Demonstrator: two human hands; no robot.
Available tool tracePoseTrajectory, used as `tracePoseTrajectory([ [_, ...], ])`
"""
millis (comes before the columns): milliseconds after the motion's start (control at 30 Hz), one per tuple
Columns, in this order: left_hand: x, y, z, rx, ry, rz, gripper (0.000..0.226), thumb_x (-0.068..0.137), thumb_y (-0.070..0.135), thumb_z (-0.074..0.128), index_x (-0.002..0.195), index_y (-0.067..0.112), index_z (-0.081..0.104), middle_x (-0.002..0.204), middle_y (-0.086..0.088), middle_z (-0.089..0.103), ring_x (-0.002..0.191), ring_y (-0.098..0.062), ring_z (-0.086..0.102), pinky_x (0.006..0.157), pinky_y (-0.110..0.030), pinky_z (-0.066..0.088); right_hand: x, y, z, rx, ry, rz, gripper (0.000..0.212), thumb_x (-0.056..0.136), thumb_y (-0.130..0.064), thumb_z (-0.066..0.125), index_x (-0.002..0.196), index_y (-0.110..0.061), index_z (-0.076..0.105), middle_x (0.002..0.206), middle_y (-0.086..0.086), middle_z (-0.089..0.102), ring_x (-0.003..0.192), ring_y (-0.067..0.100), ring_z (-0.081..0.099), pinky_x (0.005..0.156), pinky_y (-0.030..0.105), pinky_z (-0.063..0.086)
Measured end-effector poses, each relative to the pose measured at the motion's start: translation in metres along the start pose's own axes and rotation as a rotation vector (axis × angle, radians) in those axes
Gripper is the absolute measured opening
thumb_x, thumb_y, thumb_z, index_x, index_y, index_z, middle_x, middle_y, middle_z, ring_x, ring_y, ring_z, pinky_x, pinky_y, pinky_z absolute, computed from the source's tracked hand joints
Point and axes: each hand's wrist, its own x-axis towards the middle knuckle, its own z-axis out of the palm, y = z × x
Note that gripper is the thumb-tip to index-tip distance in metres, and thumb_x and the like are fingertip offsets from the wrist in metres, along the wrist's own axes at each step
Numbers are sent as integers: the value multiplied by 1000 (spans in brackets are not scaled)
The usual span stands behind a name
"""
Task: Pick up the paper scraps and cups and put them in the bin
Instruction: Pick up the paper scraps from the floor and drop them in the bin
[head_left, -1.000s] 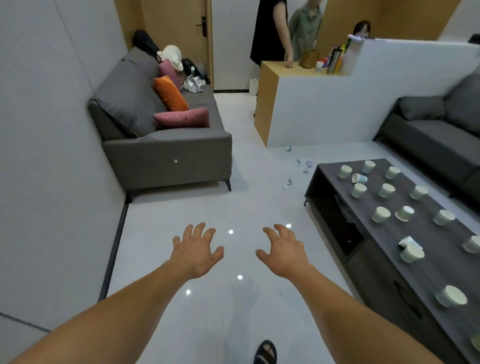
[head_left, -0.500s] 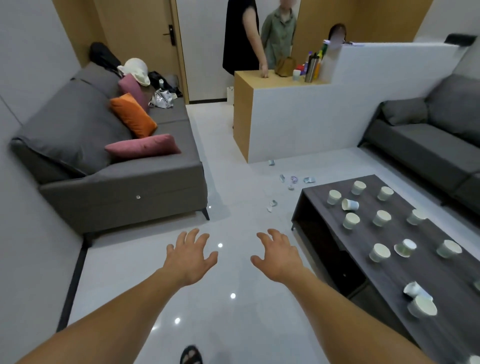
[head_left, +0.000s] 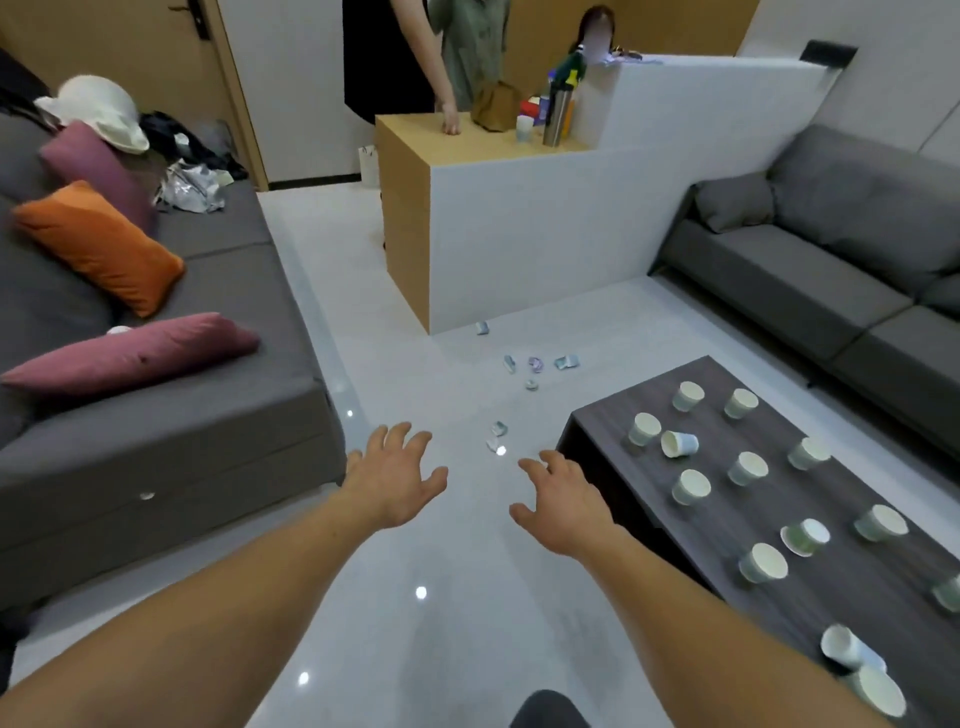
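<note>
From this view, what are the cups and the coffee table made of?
Cups: probably thin paper, matte, with pale green walls and white insides. Coffee table: dark wood-grain top, low sheen; veneer or laminate, cannot tell which.

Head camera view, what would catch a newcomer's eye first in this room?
Both empty hands, left hand and right hand, stretch open over the floor in the foreground. To the right, paper cups dot the dark coffee table, a few tipped over. Ahead, paper scraps litter the floor before the white counter.
</note>
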Motion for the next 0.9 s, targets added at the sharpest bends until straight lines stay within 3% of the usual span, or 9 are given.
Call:
tracePoseTrajectory([
  [233,151,15,-10,26,-39,58,67,91,62,32,148,29,21,159,-1,13,146,-26,5,113,-54,19,139,44,-20,9,-42,37,66,92,-52,49,149,-27,26,156,3,19,140,27,24,102,44,40],
  [533,318,32,-39,45,-54,-40,66,92,61,33,148,28,23,158,-2,16,146,-26,8,113,-53,20,319,101,-67,67,-67,-9,65,93,-48,50,149,-25,27,157,5,19,140,27,23,106,45,37],
  [900,518,28,-24,58,-261,69,68,92,61,33,149,27,20,159,-2,14,146,-26,7,114,-51,21,486,134,-56,109,-244,98,65,93,-47,51,149,-27,24,156,4,17,138,27,25,104,42,38],
])
